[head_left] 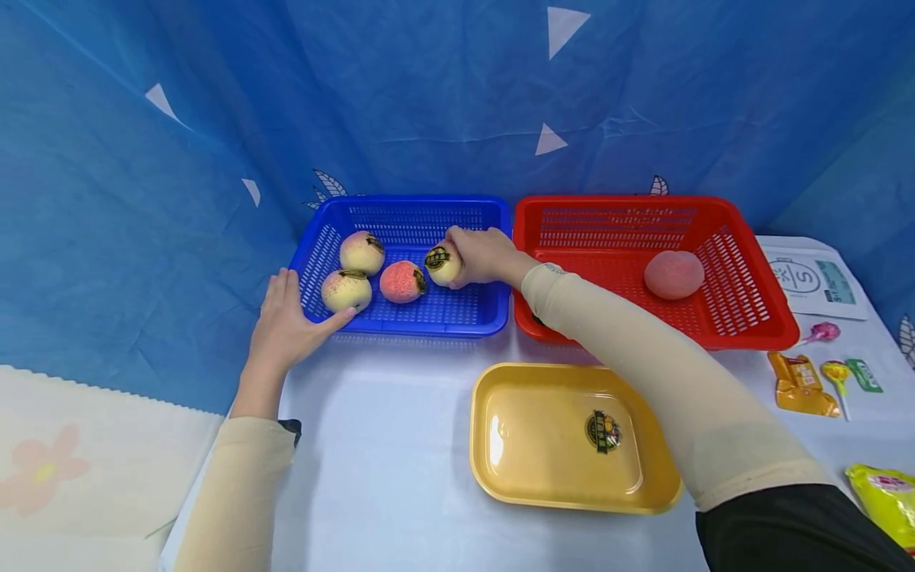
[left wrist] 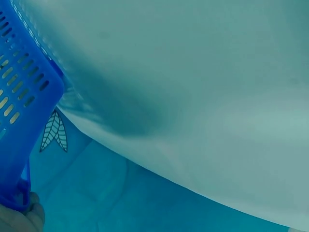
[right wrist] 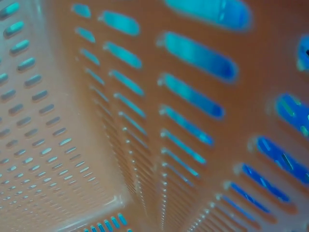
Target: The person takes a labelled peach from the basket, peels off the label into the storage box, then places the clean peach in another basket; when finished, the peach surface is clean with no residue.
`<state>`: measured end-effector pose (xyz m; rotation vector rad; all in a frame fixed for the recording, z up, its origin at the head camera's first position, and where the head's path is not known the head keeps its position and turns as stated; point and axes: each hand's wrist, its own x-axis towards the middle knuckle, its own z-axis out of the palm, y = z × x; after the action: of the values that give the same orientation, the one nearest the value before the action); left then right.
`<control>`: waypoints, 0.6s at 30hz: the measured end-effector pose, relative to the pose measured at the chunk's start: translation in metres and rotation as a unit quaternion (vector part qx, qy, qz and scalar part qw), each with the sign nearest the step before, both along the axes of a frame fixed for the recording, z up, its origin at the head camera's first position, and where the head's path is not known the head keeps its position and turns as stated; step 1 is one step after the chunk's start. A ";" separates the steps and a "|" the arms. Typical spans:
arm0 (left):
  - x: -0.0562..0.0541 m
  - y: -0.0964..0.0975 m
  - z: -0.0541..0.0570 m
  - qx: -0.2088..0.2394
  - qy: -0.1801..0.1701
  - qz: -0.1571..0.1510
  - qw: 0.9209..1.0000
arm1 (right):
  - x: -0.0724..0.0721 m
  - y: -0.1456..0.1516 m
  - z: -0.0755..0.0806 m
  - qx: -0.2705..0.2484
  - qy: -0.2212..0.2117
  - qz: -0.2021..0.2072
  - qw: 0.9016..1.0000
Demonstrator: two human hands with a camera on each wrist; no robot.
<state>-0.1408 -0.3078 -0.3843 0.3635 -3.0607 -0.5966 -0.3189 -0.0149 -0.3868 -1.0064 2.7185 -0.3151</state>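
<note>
In the head view my right hand (head_left: 480, 256) grips a pale yellow peach (head_left: 442, 262) with a black-and-gold sticker, over the right half of the blue basket (head_left: 457, 327). To its left in that basket lie a pinkish-red peach (head_left: 403, 282) and two pale peaches, one behind (head_left: 362, 253) and one in front (head_left: 346, 291). My left hand (head_left: 287, 324) holds the basket's front left corner, thumb over the front rim and fingers along the outside. The left wrist view shows its fingertips at the blue rim. Red basket (right wrist: 145, 145) mesh fills the right wrist view, without the right hand.
Right beside the blue basket stands a red basket (head_left: 775, 318) with a pink peach (head_left: 674, 275) inside; my right forearm crosses its front left. Nearer is a yellow tray (head_left: 543, 445) bearing a round sticker. Lollipops (head_left: 835, 372), an orange packet (head_left: 802, 384) and a white pouch (head_left: 811, 278) lie at right.
</note>
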 end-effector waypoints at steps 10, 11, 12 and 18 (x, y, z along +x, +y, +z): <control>-0.001 -0.001 0.001 -0.008 -0.009 -0.008 1.000 | 0.001 -0.001 -0.002 0.044 0.001 0.018 0.999; -0.001 -0.002 0.001 -0.009 -0.009 -0.009 1.000 | 0.001 -0.001 -0.002 0.049 0.000 0.021 0.999; -0.001 -0.002 0.001 -0.010 -0.009 -0.011 1.000 | 0.002 -0.001 -0.002 0.053 0.000 0.023 0.998; -0.001 -0.005 0.000 -0.018 -0.010 -0.017 1.000 | 0.004 -0.002 0.001 0.052 0.014 0.053 0.997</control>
<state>-0.1423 -0.3123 -0.3844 0.3191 -3.0979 -0.5418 -0.3151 -0.0165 -0.3855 -1.1276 2.6622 -0.1401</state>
